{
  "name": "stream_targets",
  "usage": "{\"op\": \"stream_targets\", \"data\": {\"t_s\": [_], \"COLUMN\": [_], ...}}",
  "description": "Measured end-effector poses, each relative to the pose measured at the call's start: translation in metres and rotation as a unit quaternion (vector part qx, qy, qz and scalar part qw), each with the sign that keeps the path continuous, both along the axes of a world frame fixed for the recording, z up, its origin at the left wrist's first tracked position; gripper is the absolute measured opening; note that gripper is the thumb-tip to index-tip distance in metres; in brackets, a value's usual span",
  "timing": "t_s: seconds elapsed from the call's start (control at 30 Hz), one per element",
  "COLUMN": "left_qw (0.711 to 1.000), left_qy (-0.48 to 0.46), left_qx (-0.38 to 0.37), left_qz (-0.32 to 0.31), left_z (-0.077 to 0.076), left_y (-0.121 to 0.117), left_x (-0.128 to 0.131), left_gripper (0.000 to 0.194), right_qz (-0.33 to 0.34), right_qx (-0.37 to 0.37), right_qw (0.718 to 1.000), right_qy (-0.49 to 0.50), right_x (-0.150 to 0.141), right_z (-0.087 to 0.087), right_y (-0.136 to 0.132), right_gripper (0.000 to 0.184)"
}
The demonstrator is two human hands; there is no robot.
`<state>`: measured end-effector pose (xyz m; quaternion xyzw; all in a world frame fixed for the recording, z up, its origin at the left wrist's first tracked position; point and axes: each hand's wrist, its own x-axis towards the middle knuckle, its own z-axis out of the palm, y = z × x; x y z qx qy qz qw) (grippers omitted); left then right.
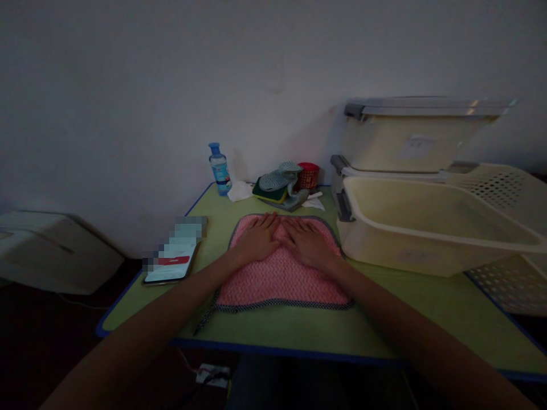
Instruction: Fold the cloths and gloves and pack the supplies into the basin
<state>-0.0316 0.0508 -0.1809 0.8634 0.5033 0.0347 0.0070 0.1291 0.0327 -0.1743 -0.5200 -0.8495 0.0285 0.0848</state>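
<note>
A pink woven cloth (282, 282) with a dark checked border lies spread flat on the green table (294, 336). One thin strip of its border trails off the near left corner. My left hand (258, 239) rests palm down on the cloth's upper left part, fingers stretched toward the far edge. Beside it, my right hand (308, 242) presses flat on the upper right part with its fingers spread. The thumbs nearly meet at the middle. Neither hand holds anything.
Left of the cloth lies a phone (173, 259), its screen lit. A blue bottle (220, 171), white tissue (240, 191), green sponge (269, 192), grey cloths (290, 185) and red container (307, 175) stand along the wall. Cream plastic bins (397, 259) take up the right side.
</note>
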Motion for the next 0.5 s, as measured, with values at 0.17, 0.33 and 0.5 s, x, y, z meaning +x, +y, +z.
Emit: {"op": "stream_targets", "data": {"t_s": [0.17,0.33,0.5], "left_qw": [1.000,0.999,0.999], "left_qy": [-0.006,0.004,0.011], "left_qx": [0.021,0.032,0.036], "left_qz": [0.006,0.005,0.010], "left_z": [0.000,-0.001,-0.004], "left_y": [-0.003,-0.007,-0.007], "left_x": [-0.002,-0.012,-0.018], "left_gripper": [0.060,0.058,0.058], "right_qz": [-0.019,-0.017,-0.016], "right_qx": [0.013,0.024,0.018], "right_qw": [0.999,0.999,0.999], "right_qy": [-0.031,-0.030,-0.032], "right_x": [0.016,0.023,0.024], "right_z": [0.002,-0.001,-0.003], "right_y": [-0.003,-0.004,-0.003], "right_gripper": [0.057,0.055,0.055]}}
